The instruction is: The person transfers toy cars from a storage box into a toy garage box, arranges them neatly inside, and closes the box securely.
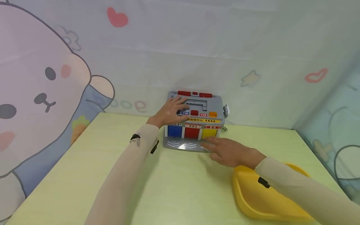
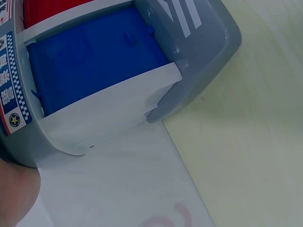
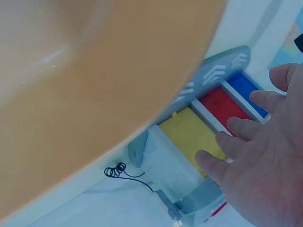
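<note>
A grey toy rescue station point(image 1: 216, 102) stands on the table near the back wall, with blue, red and yellow doors along its front. My left hand point(image 1: 170, 112) rests on the left part of its top, fingers spread beside the recessed carrying handle point(image 1: 197, 103). The blue door point(image 2: 94, 61) shows down in the left wrist view. My right hand point(image 1: 229, 152) is at the right front of the station, its fingertips over the edge of the grey front ramp point(image 1: 180, 145). In the right wrist view its fingers are straight and apart, with the yellow door point(image 3: 187, 135) beyond them.
A yellow plastic bin point(image 1: 247, 200) sits at the front right, under my right forearm. A dark coiled cord point(image 3: 120, 170) hangs at the station's right side. Behind the pale green table point(image 1: 168, 190) hangs a printed cloth point(image 1: 197, 47).
</note>
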Motion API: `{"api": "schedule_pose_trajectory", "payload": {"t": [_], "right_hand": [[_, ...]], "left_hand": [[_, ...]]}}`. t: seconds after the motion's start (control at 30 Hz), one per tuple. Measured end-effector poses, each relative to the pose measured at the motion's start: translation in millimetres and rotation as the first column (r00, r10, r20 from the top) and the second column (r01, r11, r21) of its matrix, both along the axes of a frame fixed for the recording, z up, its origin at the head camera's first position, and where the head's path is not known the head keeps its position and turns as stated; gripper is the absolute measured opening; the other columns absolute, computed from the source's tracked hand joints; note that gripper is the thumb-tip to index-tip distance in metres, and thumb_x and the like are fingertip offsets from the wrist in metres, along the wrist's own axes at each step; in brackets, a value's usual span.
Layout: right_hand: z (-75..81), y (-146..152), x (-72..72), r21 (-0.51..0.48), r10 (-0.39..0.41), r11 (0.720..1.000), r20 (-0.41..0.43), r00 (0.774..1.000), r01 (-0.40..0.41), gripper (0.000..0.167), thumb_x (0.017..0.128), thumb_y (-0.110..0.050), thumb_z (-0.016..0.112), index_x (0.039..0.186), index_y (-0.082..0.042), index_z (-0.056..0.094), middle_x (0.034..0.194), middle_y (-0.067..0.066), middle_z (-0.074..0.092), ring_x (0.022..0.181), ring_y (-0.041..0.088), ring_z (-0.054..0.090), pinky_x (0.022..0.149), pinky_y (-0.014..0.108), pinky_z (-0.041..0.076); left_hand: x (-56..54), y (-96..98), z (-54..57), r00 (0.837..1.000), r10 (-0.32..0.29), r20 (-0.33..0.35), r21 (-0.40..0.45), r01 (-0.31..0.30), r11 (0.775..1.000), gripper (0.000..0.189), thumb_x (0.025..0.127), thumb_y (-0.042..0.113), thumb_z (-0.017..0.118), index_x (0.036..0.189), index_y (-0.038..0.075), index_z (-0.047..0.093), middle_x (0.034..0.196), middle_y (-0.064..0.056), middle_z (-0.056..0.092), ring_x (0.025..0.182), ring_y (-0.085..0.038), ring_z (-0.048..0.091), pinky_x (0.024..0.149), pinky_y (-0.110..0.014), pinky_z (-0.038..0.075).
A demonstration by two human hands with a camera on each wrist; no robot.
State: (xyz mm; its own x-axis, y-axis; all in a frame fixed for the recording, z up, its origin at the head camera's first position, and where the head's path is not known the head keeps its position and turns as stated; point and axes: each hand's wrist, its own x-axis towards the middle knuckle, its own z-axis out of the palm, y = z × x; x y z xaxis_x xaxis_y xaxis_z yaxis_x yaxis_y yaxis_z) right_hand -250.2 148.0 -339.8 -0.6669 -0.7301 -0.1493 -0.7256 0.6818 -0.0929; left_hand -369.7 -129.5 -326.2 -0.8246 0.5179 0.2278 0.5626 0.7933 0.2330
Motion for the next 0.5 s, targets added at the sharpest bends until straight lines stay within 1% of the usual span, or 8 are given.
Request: {"api": "schedule_pose_trajectory", "payload": {"t": [0.13,0.27,0.33,0.4,0.5], "right_hand": [[2.4,1.3,0.3,-0.030,-0.028,0.999,-0.003,1.000,0.028,0.054,0.106,-0.032,0.038,0.156,-0.015,0.035,0.160,0.019,0.035,0.148,0.041,0.033,0.118,0.058,0.031],[5.7,4.7,3.6,-0.068,-0.081,0.994,0.003,0.997,0.081,0.055,0.106,-0.039,0.040,0.157,-0.019,0.034,0.161,0.018,0.034,0.146,0.042,0.037,0.116,0.060,0.034],[8.4,7.8,5.9,-0.089,-0.111,0.990,0.016,0.994,0.112,0.057,0.106,-0.043,0.041,0.157,-0.020,0.035,0.162,0.017,0.033,0.145,0.042,0.037,0.115,0.061,0.034],[9.8,11.4,6.8,-0.101,-0.137,0.985,0.021,0.990,0.138,0.060,0.105,-0.050,0.040,0.157,-0.020,0.034,0.163,0.016,0.031,0.146,0.042,0.036,0.114,0.061,0.035],[11.0,16.6,7.2,-0.112,-0.182,0.977,0.028,0.983,0.184,0.067,0.103,-0.056,0.039,0.158,-0.018,0.031,0.166,0.015,0.024,0.150,0.041,0.030,0.116,0.061,0.033]], "left_hand": [[0.6,-2.2,2.3,1.000,0.012,0.021,-0.018,-0.011,1.000,0.065,0.095,0.050,0.056,0.152,0.019,0.045,0.166,-0.004,0.026,0.157,-0.028,0.012,0.128,-0.049,0.003],[2.0,-4.0,0.1,0.999,0.052,0.004,-0.016,-0.052,0.999,0.071,0.094,0.055,0.057,0.155,0.021,0.040,0.166,-0.005,0.026,0.158,-0.029,0.008,0.127,-0.054,0.000],[2.9,-6.1,-3.5,0.996,0.092,-0.018,-0.008,-0.092,0.996,0.075,0.093,0.059,0.056,0.156,0.023,0.037,0.167,-0.006,0.025,0.158,-0.030,0.005,0.126,-0.056,-0.002],[5.5,-9.2,-7.7,0.989,0.144,-0.034,0.000,-0.144,0.990,0.079,0.091,0.063,0.056,0.157,0.023,0.035,0.167,-0.007,0.023,0.158,-0.030,0.003,0.125,-0.058,-0.005],[11.6,-15.9,-14.5,0.972,0.229,-0.043,0.016,-0.229,0.973,0.084,0.090,0.068,0.053,0.158,0.026,0.031,0.168,-0.008,0.018,0.158,-0.031,0.000,0.123,-0.060,-0.009]]}}
